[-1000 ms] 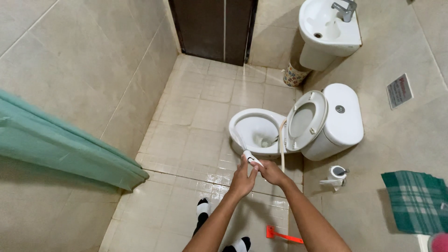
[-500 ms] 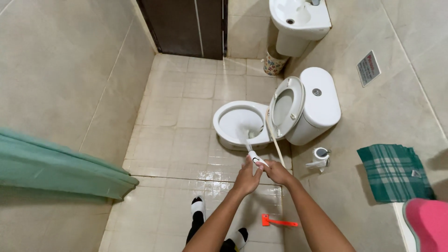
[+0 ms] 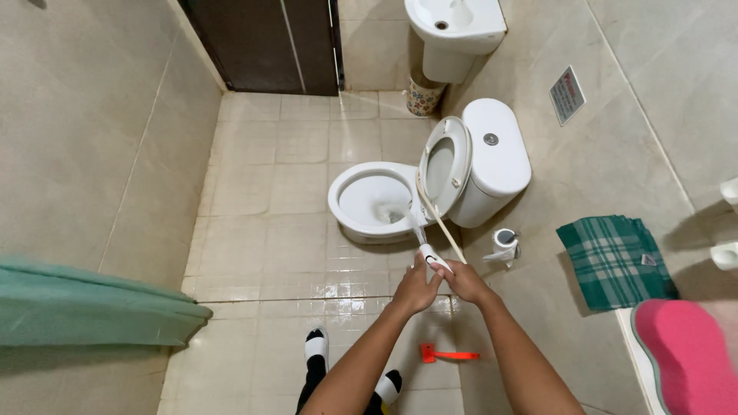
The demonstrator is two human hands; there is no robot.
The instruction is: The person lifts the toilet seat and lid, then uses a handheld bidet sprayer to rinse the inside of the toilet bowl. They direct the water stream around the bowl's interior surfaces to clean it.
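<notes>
Both my hands grip the white handle of a toilet brush [image 3: 421, 237]. My left hand [image 3: 413, 287] and my right hand [image 3: 464, 280] close together around the handle's upper end. The brush head reaches down into the bowl of the white toilet [image 3: 350, 215], near the water. The toilet seat and lid [image 3: 444, 165] stand raised against the cistern [image 3: 498, 157]. A thin beige hose [image 3: 442, 223] runs beside the handle.
A white washbasin [image 3: 457, 27] and a patterned bin [image 3: 424, 96] stand beyond the toilet. A dark door [image 3: 277, 42] is at the far wall. A green checked towel [image 3: 615, 261], a spray nozzle holder [image 3: 503, 244], an orange tool [image 3: 450, 355] on the wet tiles, a green curtain [image 3: 92, 315].
The view has drifted so the toilet and my hands sit further right and lower. My hands stay on the brush handle, with the head still in the bowl.
</notes>
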